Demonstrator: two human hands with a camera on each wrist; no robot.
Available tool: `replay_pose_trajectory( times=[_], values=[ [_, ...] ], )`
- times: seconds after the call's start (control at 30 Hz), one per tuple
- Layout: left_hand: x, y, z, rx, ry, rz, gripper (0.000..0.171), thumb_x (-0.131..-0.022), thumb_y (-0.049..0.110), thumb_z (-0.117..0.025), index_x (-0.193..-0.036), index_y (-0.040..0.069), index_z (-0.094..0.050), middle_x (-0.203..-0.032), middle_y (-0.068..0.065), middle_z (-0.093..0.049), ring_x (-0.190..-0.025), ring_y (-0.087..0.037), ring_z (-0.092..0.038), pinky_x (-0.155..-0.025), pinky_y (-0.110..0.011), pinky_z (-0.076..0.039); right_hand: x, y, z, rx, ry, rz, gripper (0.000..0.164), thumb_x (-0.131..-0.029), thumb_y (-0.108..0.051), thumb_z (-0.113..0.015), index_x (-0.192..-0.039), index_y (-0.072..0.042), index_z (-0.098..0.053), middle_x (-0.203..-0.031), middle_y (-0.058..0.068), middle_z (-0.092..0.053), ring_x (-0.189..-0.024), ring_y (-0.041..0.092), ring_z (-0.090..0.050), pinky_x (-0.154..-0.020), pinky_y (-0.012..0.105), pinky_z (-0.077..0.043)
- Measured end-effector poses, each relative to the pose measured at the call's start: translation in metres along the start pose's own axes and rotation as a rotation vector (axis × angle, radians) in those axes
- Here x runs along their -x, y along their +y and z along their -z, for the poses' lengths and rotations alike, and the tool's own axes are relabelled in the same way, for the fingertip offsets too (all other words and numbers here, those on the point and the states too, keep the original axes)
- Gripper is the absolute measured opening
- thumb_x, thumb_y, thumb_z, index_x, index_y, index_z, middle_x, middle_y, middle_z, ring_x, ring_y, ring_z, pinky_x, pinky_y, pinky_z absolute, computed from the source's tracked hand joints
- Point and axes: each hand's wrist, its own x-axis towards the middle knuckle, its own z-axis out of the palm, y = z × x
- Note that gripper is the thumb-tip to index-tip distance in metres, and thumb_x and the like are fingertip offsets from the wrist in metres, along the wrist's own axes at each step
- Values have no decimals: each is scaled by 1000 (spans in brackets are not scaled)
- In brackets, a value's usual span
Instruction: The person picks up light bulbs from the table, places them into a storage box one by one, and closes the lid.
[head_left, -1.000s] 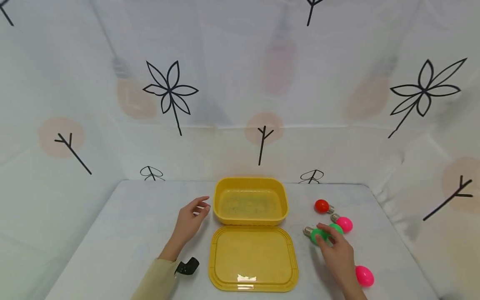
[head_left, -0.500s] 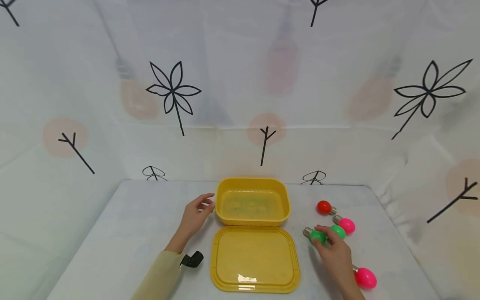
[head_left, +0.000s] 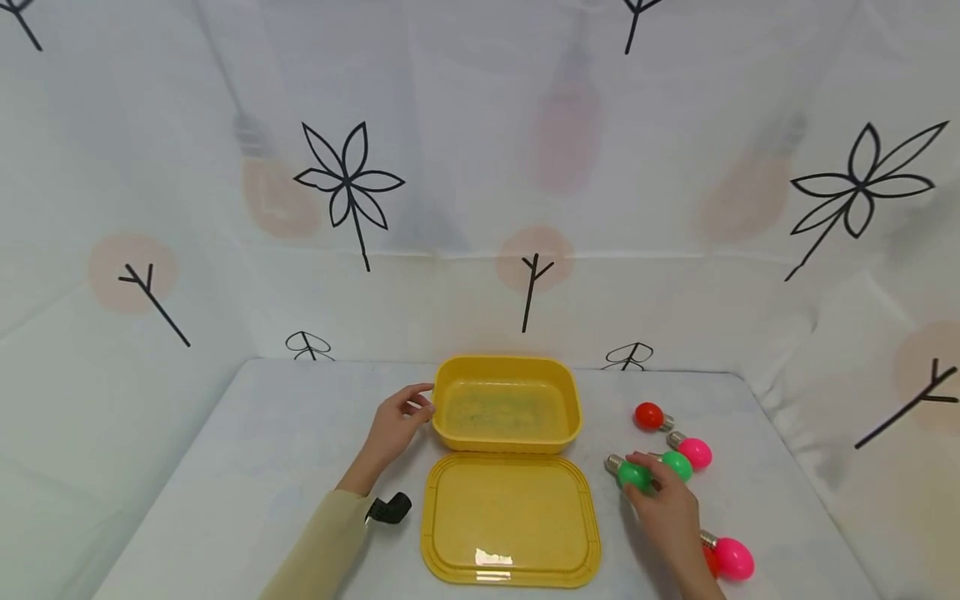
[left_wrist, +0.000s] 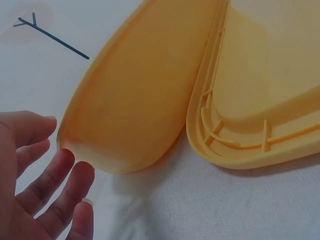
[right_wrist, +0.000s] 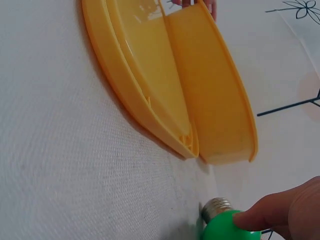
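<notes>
On the table, my left hand (head_left: 395, 427) is at the left side of a yellow plastic box (head_left: 504, 445), fingers loosely bent. In the left wrist view its fingertips (left_wrist: 65, 157) are right at the box wall. My right hand (head_left: 670, 512) pinches a green light bulb (head_left: 632, 476) by its round part; the metal screw base points away to the left. The right wrist view shows the thumb pressed on that green bulb (right_wrist: 226, 230). In front of the box lies a matching yellow lid (head_left: 510, 517), its rimmed side up.
Beyond the right hand lie a red bulb (head_left: 648, 416), a pink bulb (head_left: 697, 453) and a second green bulb (head_left: 678, 465). Nearer, another pink bulb (head_left: 733, 559) overlaps a red bulb (head_left: 710, 562) partly hidden by the right wrist. A patterned white cloth (head_left: 465, 308) hangs behind the table.
My left hand has moved slightly right, up to the box's left side. My right hand stays on the green bulb with little movement. The whole view has shifted slightly.
</notes>
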Motion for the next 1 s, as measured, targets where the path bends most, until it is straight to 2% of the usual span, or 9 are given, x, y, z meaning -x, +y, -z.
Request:
replay_pose_trajectory(
  times=[0.2,0.4,0.53,0.77,1.0],
  values=[
    [-4,-4,-4,4,-28,10,36,-92,18,-71,-126,9,-66,-93,-3,-61,-75,-19,-57,-61,-28,-48,1,3,-3,13,8,23,43,-88,0,-66,-131,-2,-59,-136,23,-52,-126,40,-44,-103,57,-39],
    [-5,-3,-6,15,-29,3,35,-92,15,-71,-126,5,-66,-88,-5,-59,-68,-20,-53,-55,-25,-43,1,2,-5,29,-10,5,45,-89,-1,-67,-133,-3,-58,-137,22,-50,-125,41,-44,-100,58,-41],
    [-5,-2,-8,23,-34,36,37,-93,17,-71,-128,7,-65,-87,-4,-57,-66,-19,-50,-52,-24,-40,1,1,-4,32,-11,11,44,-89,-1,-67,-132,-2,-59,-139,22,-50,-128,41,-42,-101,57,-40],
    [-7,-3,-11,51,-53,33,39,-93,19,-71,-130,8,-64,-85,-4,-54,-62,-17,-46,-50,-25,-37,0,2,-4,31,-4,30,45,-89,-1,-69,-133,-1,-59,-140,23,-50,-131,42,-41,-101,57,-40],
    [-8,-6,-12,61,-56,56,41,-93,22,-71,-131,10,-63,-85,-5,-54,-62,-18,-47,-52,-24,-40,-2,5,-4,35,-6,24,47,-89,-3,-70,-134,-2,-58,-140,22,-50,-130,42,-42,-100,57,-41]
  ],
)
